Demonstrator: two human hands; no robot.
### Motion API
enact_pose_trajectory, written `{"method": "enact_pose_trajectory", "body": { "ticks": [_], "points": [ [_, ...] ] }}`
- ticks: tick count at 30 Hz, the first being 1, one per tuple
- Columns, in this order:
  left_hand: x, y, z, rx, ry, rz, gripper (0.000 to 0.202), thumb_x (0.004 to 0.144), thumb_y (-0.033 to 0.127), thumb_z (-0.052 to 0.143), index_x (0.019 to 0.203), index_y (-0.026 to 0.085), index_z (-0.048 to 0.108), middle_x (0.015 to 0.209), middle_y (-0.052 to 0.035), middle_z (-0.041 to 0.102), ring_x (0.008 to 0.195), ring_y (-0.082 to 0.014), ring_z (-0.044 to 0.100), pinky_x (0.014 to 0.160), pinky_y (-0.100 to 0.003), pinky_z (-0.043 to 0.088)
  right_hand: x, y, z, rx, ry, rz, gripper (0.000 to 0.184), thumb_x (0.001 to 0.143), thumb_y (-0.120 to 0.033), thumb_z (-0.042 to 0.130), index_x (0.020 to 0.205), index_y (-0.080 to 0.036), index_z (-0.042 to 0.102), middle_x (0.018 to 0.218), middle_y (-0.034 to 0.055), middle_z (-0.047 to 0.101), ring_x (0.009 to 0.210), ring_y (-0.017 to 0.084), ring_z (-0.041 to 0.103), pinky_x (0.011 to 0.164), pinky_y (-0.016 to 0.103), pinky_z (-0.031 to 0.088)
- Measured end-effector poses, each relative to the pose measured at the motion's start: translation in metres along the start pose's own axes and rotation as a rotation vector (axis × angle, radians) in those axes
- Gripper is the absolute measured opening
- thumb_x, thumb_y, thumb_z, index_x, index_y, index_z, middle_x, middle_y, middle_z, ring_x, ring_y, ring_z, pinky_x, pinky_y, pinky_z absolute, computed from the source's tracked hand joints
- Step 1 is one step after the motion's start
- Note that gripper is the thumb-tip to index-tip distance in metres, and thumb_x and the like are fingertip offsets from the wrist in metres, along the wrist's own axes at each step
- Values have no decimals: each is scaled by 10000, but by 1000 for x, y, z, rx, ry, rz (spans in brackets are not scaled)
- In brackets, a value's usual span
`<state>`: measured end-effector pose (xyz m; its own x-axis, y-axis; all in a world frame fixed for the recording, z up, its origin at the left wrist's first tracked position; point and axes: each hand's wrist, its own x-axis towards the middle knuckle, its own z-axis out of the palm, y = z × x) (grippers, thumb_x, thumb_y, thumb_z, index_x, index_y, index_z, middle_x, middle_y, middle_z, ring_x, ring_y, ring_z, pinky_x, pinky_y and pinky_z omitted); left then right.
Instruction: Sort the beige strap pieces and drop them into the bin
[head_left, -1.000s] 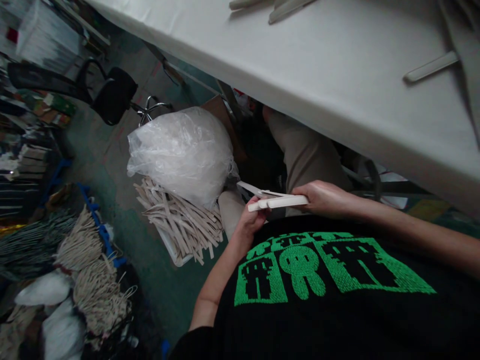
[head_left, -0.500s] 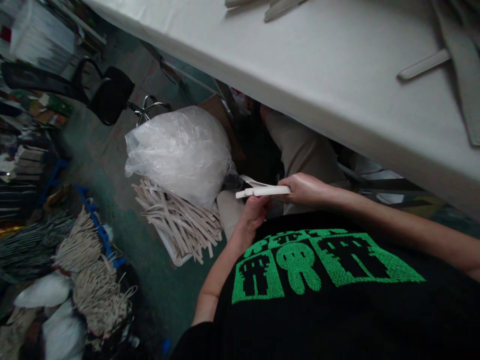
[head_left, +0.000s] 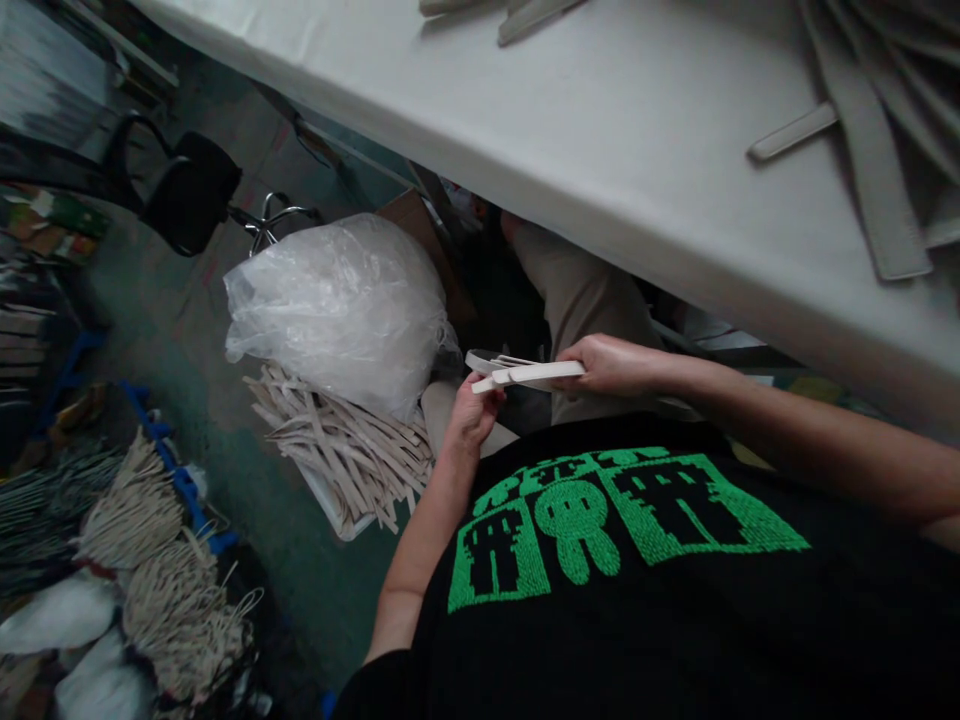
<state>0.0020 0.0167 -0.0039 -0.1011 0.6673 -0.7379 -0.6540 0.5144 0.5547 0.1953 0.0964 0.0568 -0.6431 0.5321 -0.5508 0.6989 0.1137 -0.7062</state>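
Between my two hands, over my lap, is a pale off-white strap [head_left: 541, 372] that bends back in a loop. My right hand [head_left: 606, 364] is closed around its right part. Fingers of my left hand [head_left: 477, 408] pinch the left end, where a short end piece overlaps the strap. Several similar grey-beige straps [head_left: 874, 170] lie in a heap on the white-covered table [head_left: 645, 130], above and to the right of my hands.
Left of my knees, a big clear plastic bag [head_left: 337, 305] rests over a tray of loose strips [head_left: 349, 440]. Farther left are a black office chair [head_left: 191, 190], a blue rack edge [head_left: 161, 445] and bundled cords [head_left: 184, 610]. The table edge runs just beyond my lap.
My left hand has shifted left along the strap to its end, and the loop stands wider. My right hand keeps its hold. The whole view has swung slightly.
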Motion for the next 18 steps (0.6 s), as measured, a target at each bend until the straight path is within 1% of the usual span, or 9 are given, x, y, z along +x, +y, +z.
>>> {"method": "enact_pose_trajectory", "body": {
  "ticks": [1,2,4,6,8,10,12,15,18],
  "points": [
    [0,1,0,16,-3,-6,271,591,54,780,776,158,611,654,62,599,554,-44,530,559,-157,434,-1,1,1,2,14,10,235,800,-357,569,663,-181,643,571,6,560,536,128,466,506,266,294],
    [0,0,1,37,-31,-14,268,596,74,794,778,156,615,644,62,594,546,-42,524,553,-154,430,0,0,2,4,42,19,248,804,-370,566,663,-178,636,563,4,540,534,125,452,502,266,286],
    [-1,-2,6,55,-117,-24,267,607,123,825,784,147,627,634,58,595,531,-39,512,535,-151,418,5,-1,5,41,98,27,260,809,-390,563,692,-171,636,576,3,530,545,123,445,501,261,283],
    [-2,-3,10,45,-177,-20,271,616,157,839,802,141,643,646,52,609,517,-34,498,518,-152,405,10,-1,6,105,116,25,267,802,-412,574,730,-166,648,605,6,544,561,123,447,505,254,294],
    [-1,0,11,22,-150,-3,263,614,142,834,795,148,643,642,57,611,517,-36,504,522,-154,409,10,4,4,144,72,3,288,782,-446,600,721,-169,651,613,5,545,571,125,441,509,250,307],
    [1,6,8,7,-83,10,245,619,115,818,780,156,638,658,50,628,552,-51,545,536,-159,419,4,10,1,141,5,-26,317,764,-482,621,675,-178,640,606,4,536,574,128,433,509,251,312],
    [2,10,6,3,-36,14,243,619,96,806,783,160,639,695,40,651,585,-59,571,544,-160,421,-2,15,0,131,-33,-29,329,763,-491,619,645,-185,625,593,3,524,565,127,426,504,252,308],
    [1,8,9,24,-73,-10,242,610,96,810,775,153,642,675,44,632,555,-47,534,536,-159,410,-2,15,2,157,11,10,304,775,-468,601,671,-184,621,594,0,524,548,122,422,498,254,303],
    [-1,4,15,41,-121,-34,233,623,119,822,767,143,640,638,50,598,532,-38,497,529,-161,395,4,10,3,228,42,21,286,780,-452,595,732,-173,638,631,8,565,554,123,446,502,254,317]
  ]
}}
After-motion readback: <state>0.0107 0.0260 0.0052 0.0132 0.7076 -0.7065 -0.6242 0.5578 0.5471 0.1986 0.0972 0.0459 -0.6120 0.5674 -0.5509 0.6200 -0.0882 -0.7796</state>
